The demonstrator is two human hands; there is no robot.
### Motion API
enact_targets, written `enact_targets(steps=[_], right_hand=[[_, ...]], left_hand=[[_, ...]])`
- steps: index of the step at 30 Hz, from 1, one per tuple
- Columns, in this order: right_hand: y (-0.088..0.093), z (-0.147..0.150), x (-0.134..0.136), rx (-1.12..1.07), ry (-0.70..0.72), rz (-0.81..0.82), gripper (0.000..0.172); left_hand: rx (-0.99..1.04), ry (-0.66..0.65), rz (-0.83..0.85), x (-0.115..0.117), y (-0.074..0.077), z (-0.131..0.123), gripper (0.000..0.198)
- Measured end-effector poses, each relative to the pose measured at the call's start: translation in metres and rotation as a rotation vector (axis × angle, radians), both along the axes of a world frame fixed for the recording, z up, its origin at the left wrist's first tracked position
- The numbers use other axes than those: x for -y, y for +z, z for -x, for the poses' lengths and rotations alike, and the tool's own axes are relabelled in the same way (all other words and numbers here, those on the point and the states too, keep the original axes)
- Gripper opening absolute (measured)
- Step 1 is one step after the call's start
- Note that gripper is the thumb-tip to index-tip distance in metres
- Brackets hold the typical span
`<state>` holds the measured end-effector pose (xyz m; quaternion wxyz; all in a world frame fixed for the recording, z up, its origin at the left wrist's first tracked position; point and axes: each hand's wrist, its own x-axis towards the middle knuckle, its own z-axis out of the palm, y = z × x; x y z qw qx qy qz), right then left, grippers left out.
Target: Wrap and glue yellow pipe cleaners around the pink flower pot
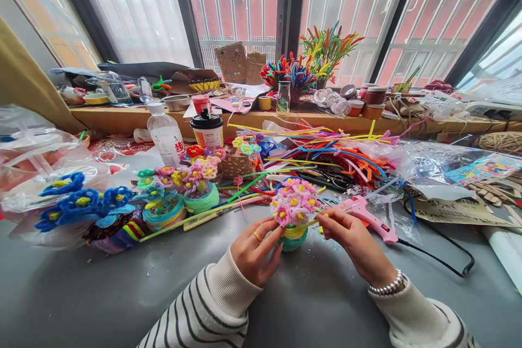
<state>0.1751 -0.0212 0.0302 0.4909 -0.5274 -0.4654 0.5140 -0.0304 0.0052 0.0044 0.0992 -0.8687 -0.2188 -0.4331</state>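
Note:
A small pot of pink pipe-cleaner flowers (296, 202) with yellow centres stands upright on the grey table in front of me. Its pot (294, 240) is wrapped in yellow and teal pipe cleaner. My left hand (258, 250), with a ring on one finger, is closed against the pot's left side, fingertips just under the flowers. On the other side my right hand (356, 243) pinches a yellow pipe cleaner (312, 222) beside the pot's upper rim. Part of the pot is hidden behind my left fingers. A pink glue gun (373, 218) lies just beyond my right hand.
Pots of blue flowers (84, 201) and mixed flowers (199, 174) stand to the left. Loose pipe cleaners (346, 152) are heaped behind. A bottle (165, 133) and a lidded cup (207, 130) stand near the sill. The glue gun's black cord (444, 263) loops at right.

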Motion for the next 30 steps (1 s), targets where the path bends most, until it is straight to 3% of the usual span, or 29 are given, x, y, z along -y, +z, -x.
enact_targets(steps=[6, 12, 18, 20, 24, 27, 30], right_hand=[[-0.005, -0.001, 0.013, 0.073, -0.001, -0.084, 0.024], [-0.005, 0.003, 0.023, 0.151, 0.117, -0.227, 0.02], [-0.014, 0.01, 0.028, 0.735, 0.049, -0.85, 0.031], [-0.016, 0.008, 0.029, 0.873, -0.003, -0.955, 0.037], [-0.017, -0.018, 0.028, 0.972, -0.274, -0.922, 0.028], [-0.022, -0.053, 0.025, 1.102, -0.567, -0.727, 0.015], [-0.03, -0.084, 0.019, 1.308, -0.643, -0.532, 0.033]], left_hand=[[-0.04, 0.016, -0.029, 0.002, -0.001, -0.002, 0.031], [-0.022, 0.044, -0.028, 0.002, -0.003, -0.003, 0.028], [-0.016, 0.054, -0.049, 0.001, -0.006, -0.003, 0.029], [-0.015, 0.048, -0.054, 0.002, -0.004, -0.003, 0.029], [-0.031, 0.033, -0.056, 0.004, 0.001, -0.003, 0.029], [-0.036, 0.035, -0.068, 0.005, 0.004, -0.002, 0.029], [-0.043, 0.046, -0.086, 0.006, 0.005, 0.001, 0.03]])
